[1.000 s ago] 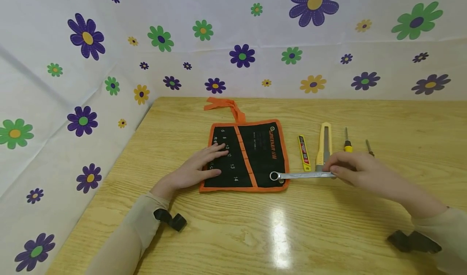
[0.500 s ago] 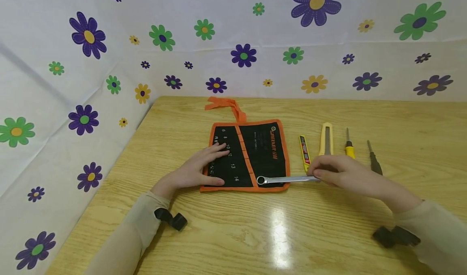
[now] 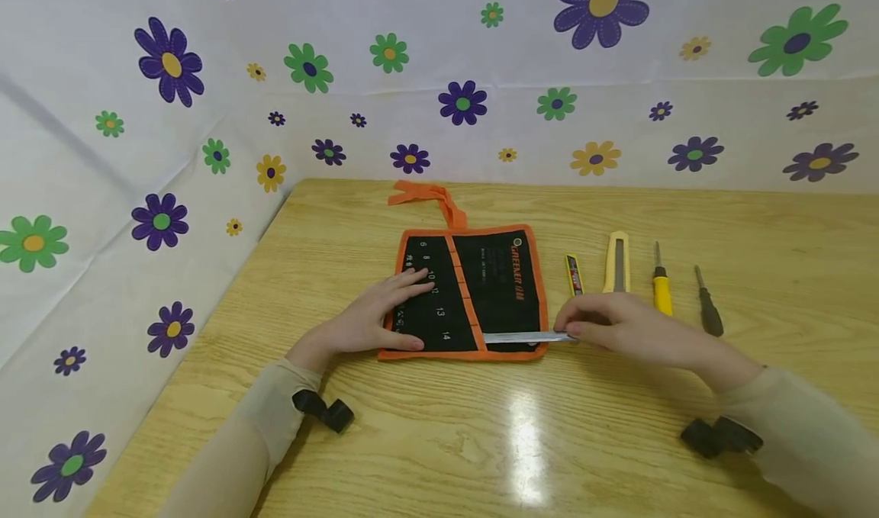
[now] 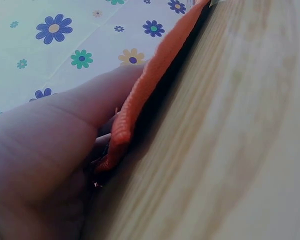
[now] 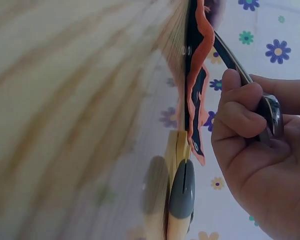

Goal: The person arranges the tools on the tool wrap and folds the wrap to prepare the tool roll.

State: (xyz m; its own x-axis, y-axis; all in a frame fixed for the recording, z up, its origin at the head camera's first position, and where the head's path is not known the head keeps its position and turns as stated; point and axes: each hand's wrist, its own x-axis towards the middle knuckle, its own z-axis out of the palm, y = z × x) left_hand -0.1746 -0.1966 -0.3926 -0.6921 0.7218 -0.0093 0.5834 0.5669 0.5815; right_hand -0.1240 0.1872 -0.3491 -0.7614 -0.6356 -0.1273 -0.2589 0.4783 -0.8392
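Observation:
A black tool pouch [image 3: 504, 297] with orange trim and numbered pockets lies on the wooden table. My left hand [image 3: 364, 321] rests on its left part, fingers spread over the printed numbers and thumb near the 14. In the left wrist view the hand lies along the pouch's orange edging [image 4: 160, 65]. Fingers and thumb of my right hand [image 3: 618, 323] pinch a silver combination wrench [image 3: 522, 337] by its right end. Its far end is hidden behind the slanted orange pocket edge by the 14. In the right wrist view, the wrench's near end [image 5: 272, 115] shows among the fingers.
Right of the pouch lie a small yellow blade pack [image 3: 573, 274], a yellow utility knife [image 3: 618, 262], a yellow-handled screwdriver [image 3: 662, 293] and a dark-handled screwdriver [image 3: 709, 312]. An orange tie strap [image 3: 449, 209] extends behind the pouch. Flower-print cloth hangs behind the table.
My right hand has moved left with the wrench, whose ring end has gone from over the pouch's right edge to under the slanted pocket edge. The left hand has stayed in place.

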